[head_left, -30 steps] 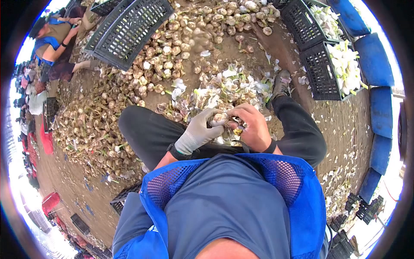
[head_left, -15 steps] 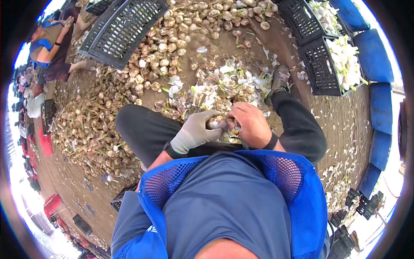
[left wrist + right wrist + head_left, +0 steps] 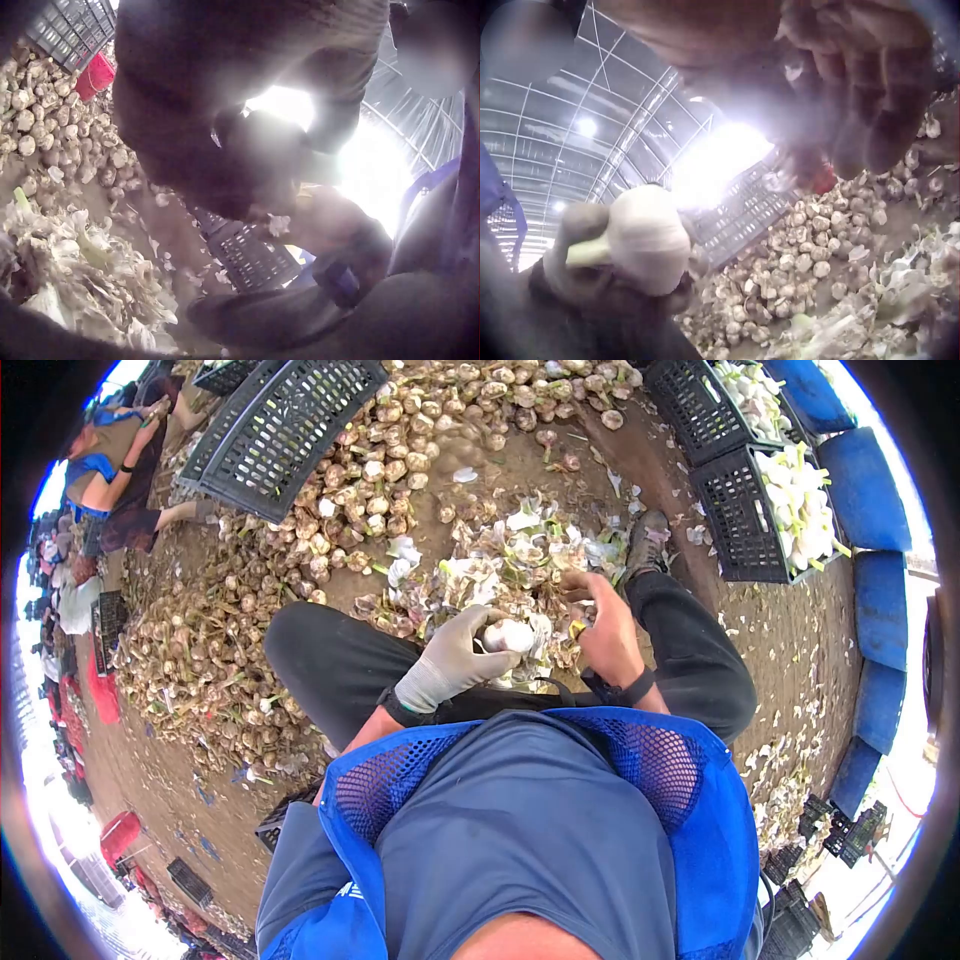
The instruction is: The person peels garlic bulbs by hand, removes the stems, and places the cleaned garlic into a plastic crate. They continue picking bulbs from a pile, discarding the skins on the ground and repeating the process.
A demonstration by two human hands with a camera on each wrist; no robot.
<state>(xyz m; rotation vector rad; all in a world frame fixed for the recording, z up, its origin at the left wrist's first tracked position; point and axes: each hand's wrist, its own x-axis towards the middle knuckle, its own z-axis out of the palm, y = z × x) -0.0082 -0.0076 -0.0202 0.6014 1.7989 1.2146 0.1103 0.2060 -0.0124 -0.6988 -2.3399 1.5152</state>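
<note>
My gloved left hand (image 3: 455, 660) grips a peeled white garlic bulb (image 3: 510, 636) between thumb and fingers. In the right wrist view the garlic bulb (image 3: 649, 240) shows smooth white skin, with its pale stem pointing left. Bare and apart from the bulb, my right hand (image 3: 612, 640) hovers to its right over the peelings, fingers extended and loosely bent. A small yellow patch shows at its fingers (image 3: 577, 629). Flakes of skin cling near that hand in the right wrist view. A heap of garlic peelings (image 3: 480, 575) lies on the ground beyond both hands.
Unpeeled garlic bulbs (image 3: 210, 670) spread in a large pile ahead and left. One black crate (image 3: 285, 440) tilts over that pile; another crate (image 3: 740, 515), at right, holds white garlic. Blue panels (image 3: 880, 610) line the right side. Another person (image 3: 110, 470) sits far left.
The brown outer skin has come off the bulb, which now shows white. My right hand has pulled away from it, outward to the right and forward. The left hand stays nearly in place.
</note>
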